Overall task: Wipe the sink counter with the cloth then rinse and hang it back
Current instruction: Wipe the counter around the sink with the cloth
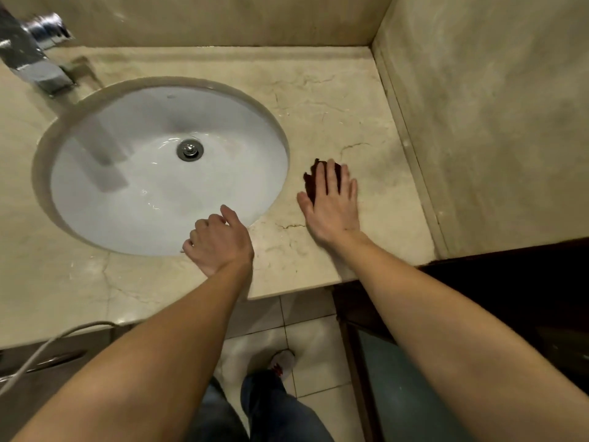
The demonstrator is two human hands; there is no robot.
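A beige veined marble counter (334,100) spreads under and beyond both hands, with matching beige stone walls (494,122) rising past the fingertips and to the right of the right hand. A white oval sink basin (127,193) is set into the counter, ahead and to the left of the left hand and just left of the right hand. A dark wooden cabinet (526,282) sits below the counter edge, under the right forearm, and pale floor tiles (306,330) show between the two forearms. A chrome faucet (38,59) stands far to the left of both hands, at the back of the basin.

The right hand (333,208) lies flat on the counter with fingers straight and spread, palm down, pressing on a small dark reddish-brown cloth (309,183). The cloth lies on the counter under the fingers, showing between them and past the index finger and thumb, just beside the basin's right rim.

The left hand (220,244) is at the basin's front rim, its fingers loosely curled and grasping nothing; whether it touches the rim I cannot tell.

A round metal drain plug (190,149) sits at the basin's bottom, ahead of the left hand.
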